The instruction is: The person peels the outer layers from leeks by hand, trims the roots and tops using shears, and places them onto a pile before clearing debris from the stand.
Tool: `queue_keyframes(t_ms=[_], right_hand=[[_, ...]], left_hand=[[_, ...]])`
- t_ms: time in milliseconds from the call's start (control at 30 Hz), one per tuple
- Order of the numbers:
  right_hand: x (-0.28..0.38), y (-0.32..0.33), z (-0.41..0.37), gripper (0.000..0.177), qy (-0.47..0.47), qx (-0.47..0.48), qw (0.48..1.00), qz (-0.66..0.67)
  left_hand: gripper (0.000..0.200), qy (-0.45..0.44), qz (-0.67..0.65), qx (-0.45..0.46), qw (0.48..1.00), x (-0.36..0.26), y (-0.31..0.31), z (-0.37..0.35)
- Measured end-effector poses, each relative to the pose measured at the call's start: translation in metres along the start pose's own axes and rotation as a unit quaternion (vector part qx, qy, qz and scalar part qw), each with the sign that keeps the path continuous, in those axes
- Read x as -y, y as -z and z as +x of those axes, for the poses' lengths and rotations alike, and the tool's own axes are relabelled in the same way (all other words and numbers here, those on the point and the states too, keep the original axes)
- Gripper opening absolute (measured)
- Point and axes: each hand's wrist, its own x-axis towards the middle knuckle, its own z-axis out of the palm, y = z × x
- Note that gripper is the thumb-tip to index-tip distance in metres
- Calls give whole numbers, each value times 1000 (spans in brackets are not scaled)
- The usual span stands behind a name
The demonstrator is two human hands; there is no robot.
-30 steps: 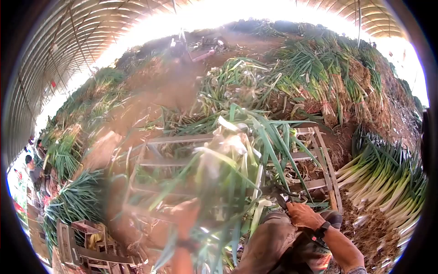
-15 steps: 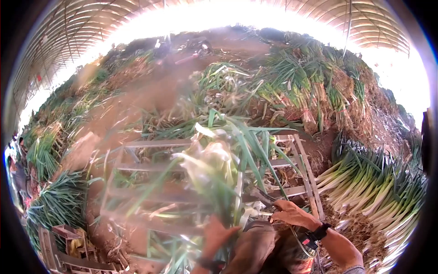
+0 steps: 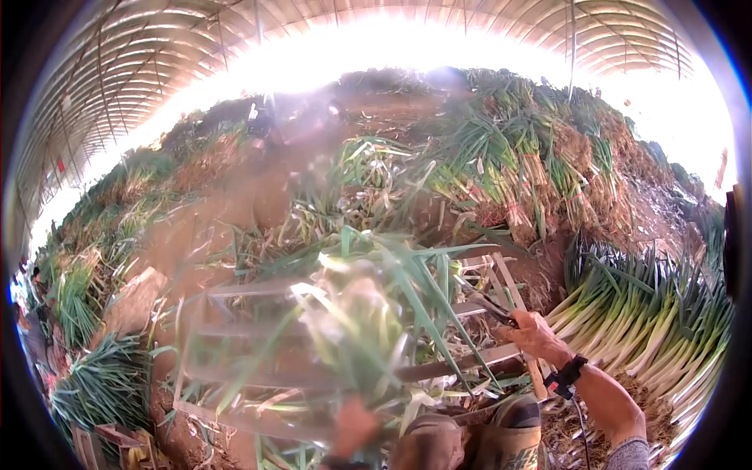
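Leek bunch [image 3: 368,329] over wooden rack [image 3: 235,384], left hand [image 3: 354,423] fingers clamped low on it, blurred. Right hand [image 3: 536,335] fingers wrapped round dark tool [image 3: 495,309] at rack's right edge. Risk: tool close to bunch, could nick left hand.

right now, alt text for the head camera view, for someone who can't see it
A person's left hand holds up a blurred bunch of green onions over a wooden rack, while the right hand grips a dark tool. Trimmed onions are stacked to the right, with more piles behind under an arched roof.
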Motion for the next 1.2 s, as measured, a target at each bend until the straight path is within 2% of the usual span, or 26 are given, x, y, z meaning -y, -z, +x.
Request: queue_keyframes(t_ms=[33,67,100,167,233,300,333,433,467,533,567,600,633,700,800,867,1000,1067,1100,1133,1200], right_hand=[[4,7,4,39,-32,-12,999,-36],[6,15,8,41,-62,-5,998,-16],[-5,14,18,44,-52,-13,997,-49],[-18,15,32,43,-49,-5,997,-60],[-31,8,51,37,-44,-14,994,-100],[-43,-3,74,33,-42,-14,989,-138],[-44,-7,84,27,-36,-9,988,-147],[-68,-38,128,33,17,-38,985,-170],[-67,-46,140,30,0,-24,983,-179],[-57,-67,159,29,28,-15,987,-159],[-52,-77,168,29,43,-12,988,-150],[-32,-80,173,29,36,19,987,-153],[-10,-81,176,28,28,50,986,-154],[20,-85,175,31,79,87,985,-128],[57,-89,174,34,139,146,976,-82],[70,-97,177,36,190,169,965,-58],[81,-104,179,29,67,224,970,72],[69,-109,181,26,31,260,954,147],[67,-111,180,25,41,253,949,184],[68,-112,179,23,51,244,943,222],[82,-103,177,23,48,242,933,263]], left_hand=[[54,0,36,-11,999,28,5,17],[49,-17,54,-29,998,45,25,31],[45,-33,71,-47,996,58,47,47],[37,-50,45,-109,992,48,115,68],[32,3,34,-153,988,46,166,98],[31,-40,-9,-177,983,33,205,118],[28,-22,39,-199,979,38,211,135],[27,11,-60,-175,983,22,210,159],[22,-22,-72,-178,981,51,194,180],[17,28,-282,-123,951,48,169,195],[14,52,-383,-95,917,43,157,199],[9,30,-400,-99,911,39,146,199],[9,47,-410,-90,906,40,135,206],[12,80,-431,-72,896,48,110,224],[21,52,-466,14,883,-13,118,213],[30,29,-490,39,870,-58,122,213],[48,-24,-498,91,862,-111,128,239],[51,-34,-450,88,888,-134,134,246],[52,-24,-434,100,895,-149,138,249],[51,-36,-352,79,932,-177,153,233],[50,-101,-344,74,931,-173,140,259]])
